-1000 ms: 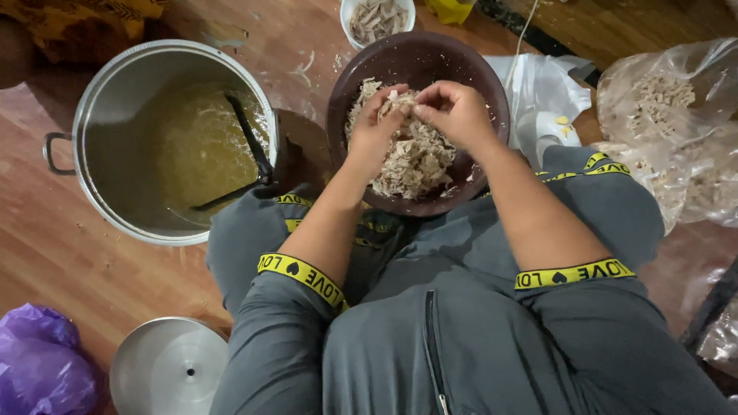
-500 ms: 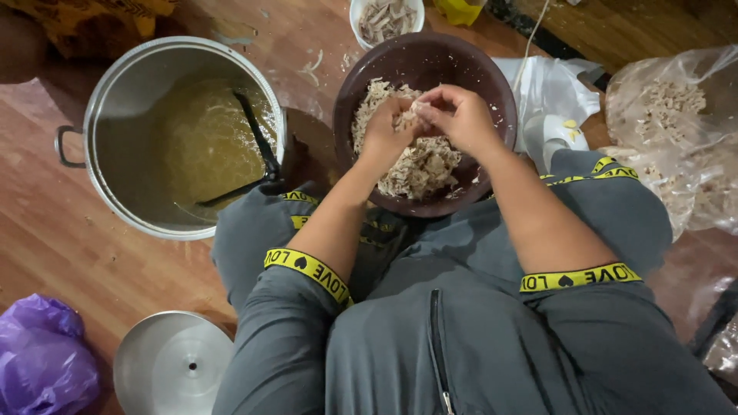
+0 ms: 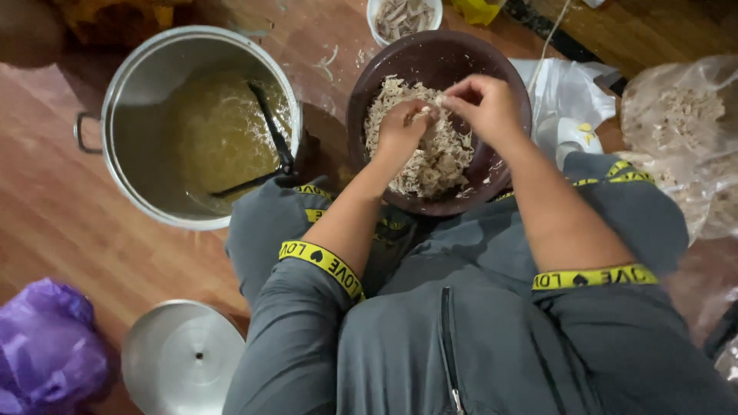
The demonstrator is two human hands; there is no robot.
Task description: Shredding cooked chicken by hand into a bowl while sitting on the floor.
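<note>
brown bowl (image 3: 400,73), silver pot (image 3: 138,92), purple bag (image 3: 46,346)

We see a clear plastic bag (image 3: 680,123) at the right edge, lying on the wooden floor and holding pale shredded bits. A white plastic bag (image 3: 565,100), crumpled, lies between it and the brown bowl (image 3: 369,100). A purple plastic bag (image 3: 46,350) sits bunched in the lower left corner. A yellow wrapper (image 3: 477,9) is cut off by the top edge. We find no labels, signs or screens.
</note>
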